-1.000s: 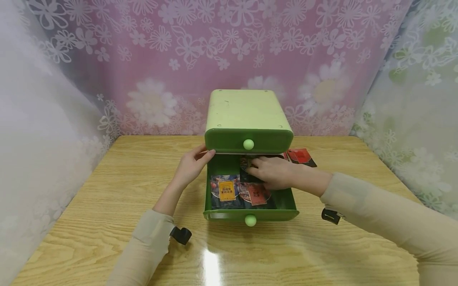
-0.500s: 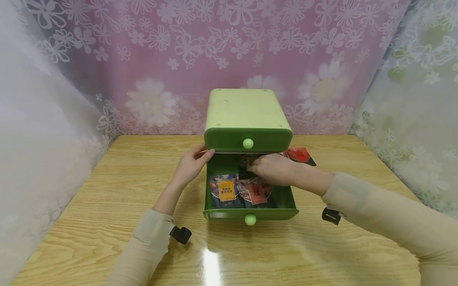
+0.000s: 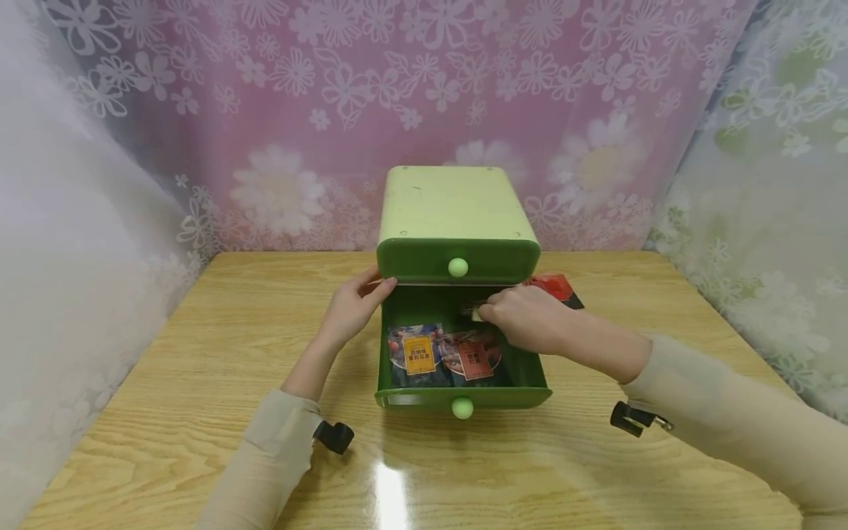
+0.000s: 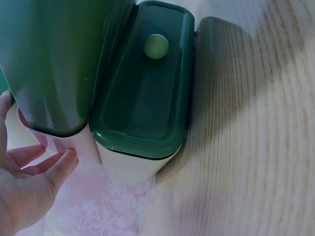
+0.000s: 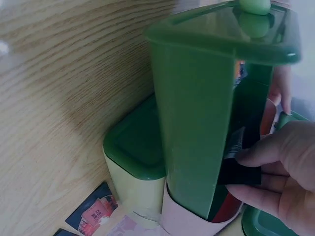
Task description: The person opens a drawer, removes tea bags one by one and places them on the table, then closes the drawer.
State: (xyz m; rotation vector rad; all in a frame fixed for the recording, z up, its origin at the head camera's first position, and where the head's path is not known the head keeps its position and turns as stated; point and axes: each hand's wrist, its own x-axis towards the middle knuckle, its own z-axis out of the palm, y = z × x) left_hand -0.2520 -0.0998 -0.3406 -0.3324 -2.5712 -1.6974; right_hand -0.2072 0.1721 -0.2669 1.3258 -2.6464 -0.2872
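A pulled-out green drawer (image 3: 464, 398) of a small drawer cabinet (image 3: 457, 199) holds a tea packet with a yellow label (image 3: 419, 355) and one with a red label (image 3: 475, 359). My right hand (image 3: 530, 316) reaches into the drawer's back right. Between thumb and fingers it pinches a dark packet (image 5: 241, 172), seen on edge in the right wrist view and mostly hidden in the head view. At the cabinet's left side, my left hand (image 3: 351, 309) rests with extended fingers against the pale pink casing (image 4: 88, 145), just below the top drawer front (image 3: 424, 261).
Behind the right hand, a red and black packet (image 3: 558, 285) lies on the wooden table (image 3: 265, 294). Below the pulled-out drawer sits another closed green drawer (image 4: 140, 93) with a round knob (image 4: 156, 46). A pink flowered curtain (image 3: 371, 110) hangs behind.
The dark packet, lying face up at the drawer's back before, is now tilted in my right hand's pinch. My right wrist and forearm have shifted rightward. The left hand stays put.
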